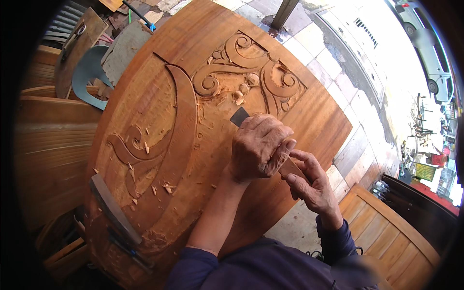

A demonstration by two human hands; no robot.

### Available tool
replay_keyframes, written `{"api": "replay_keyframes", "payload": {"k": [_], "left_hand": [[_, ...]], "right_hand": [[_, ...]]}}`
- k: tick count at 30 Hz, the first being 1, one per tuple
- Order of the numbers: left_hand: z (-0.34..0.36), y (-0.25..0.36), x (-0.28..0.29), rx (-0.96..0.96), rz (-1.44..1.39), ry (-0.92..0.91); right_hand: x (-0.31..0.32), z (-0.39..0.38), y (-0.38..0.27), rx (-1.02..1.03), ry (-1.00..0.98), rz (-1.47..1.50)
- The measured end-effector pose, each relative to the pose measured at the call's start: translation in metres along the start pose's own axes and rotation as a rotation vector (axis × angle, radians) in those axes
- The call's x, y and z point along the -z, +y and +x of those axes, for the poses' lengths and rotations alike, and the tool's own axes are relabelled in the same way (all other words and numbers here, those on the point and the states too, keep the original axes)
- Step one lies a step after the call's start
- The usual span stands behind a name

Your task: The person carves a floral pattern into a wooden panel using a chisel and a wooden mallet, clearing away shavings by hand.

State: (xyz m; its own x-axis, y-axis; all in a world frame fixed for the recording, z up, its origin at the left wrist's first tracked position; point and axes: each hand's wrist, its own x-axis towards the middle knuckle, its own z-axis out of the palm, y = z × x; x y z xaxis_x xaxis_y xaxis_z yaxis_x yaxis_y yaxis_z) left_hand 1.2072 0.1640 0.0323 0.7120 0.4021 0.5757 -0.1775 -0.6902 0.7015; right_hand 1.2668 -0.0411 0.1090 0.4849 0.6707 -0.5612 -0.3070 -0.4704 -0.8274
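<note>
A wood chisel with a broad dark blade lies slantwise over a carved brown wood panel. My left hand is wrapped round its shank, just behind the blade. At the other end, my right hand grips the wooden handle between thumb and fingers. The blade points up and left, close to a small cluster of round carved knobs. Whether its edge touches the wood I cannot tell. Raised scrolls fill the panel's far part, and a long curved band sweeps down its left side.
Pale wood chips are scattered over the panel. A long dark bar rests near its left edge, with a blue-marked tool below. Wooden boards stand at left, a slatted wood panel at lower right. Paving and a parked vehicle lie beyond.
</note>
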Motion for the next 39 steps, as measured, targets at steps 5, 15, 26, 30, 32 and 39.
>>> {"api": "replay_keyframes", "payload": {"k": [5, 15, 26, 30, 32, 39], "left_hand": [[0.005, -0.035, 0.043, 0.201, 0.457, 0.019], [-0.010, -0.043, 0.031, 0.160, 0.528, 0.070], [-0.011, -0.038, 0.033, 0.121, 0.621, 0.018], [-0.010, -0.037, 0.033, 0.117, 0.621, 0.013], [-0.009, -0.039, 0.033, 0.118, 0.633, 0.008], [-0.014, -0.021, 0.021, -0.080, 0.468, -0.157]], "right_hand": [[0.012, -0.024, 0.038, 0.038, 0.178, 0.319], [0.007, -0.012, 0.069, 0.153, 0.249, 0.409], [0.008, -0.010, 0.069, 0.153, 0.248, 0.359], [0.007, -0.009, 0.069, 0.155, 0.248, 0.350], [0.006, -0.009, 0.067, 0.155, 0.252, 0.336], [0.001, -0.006, 0.069, 0.185, 0.277, 0.336]]}}
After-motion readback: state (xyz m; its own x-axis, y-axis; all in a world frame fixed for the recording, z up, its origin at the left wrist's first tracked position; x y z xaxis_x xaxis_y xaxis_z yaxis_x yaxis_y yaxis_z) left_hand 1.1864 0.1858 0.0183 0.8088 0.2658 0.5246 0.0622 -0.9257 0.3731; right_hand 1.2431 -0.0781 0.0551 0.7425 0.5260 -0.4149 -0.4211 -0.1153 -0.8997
